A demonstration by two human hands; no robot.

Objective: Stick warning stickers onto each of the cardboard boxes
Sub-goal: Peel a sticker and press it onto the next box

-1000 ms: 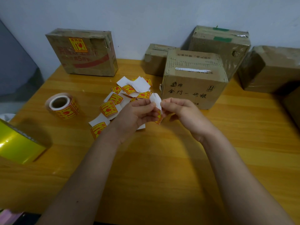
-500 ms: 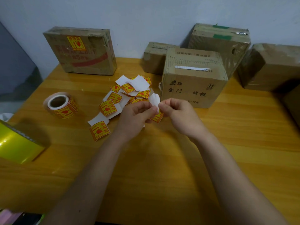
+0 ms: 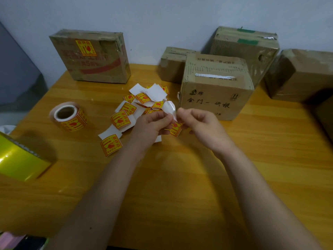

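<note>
Both forearms reach forward, left hand point(image 3: 153, 126) and right hand point(image 3: 201, 126) almost touching at the fingertips, each with fingers curled in a pinch.

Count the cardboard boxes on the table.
5: back left with a sticker, small middle one, front centre, tall one behind it, far right. Another may sit at the right edge.

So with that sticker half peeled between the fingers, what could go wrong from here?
1. The left hand holds the warning sticker while the right hand pulls the curling white backing; the freed sticker might fold and stick to itself or to fingers.
2. Loose stickers and backings lie just below, so the sticky side could catch one.
</note>
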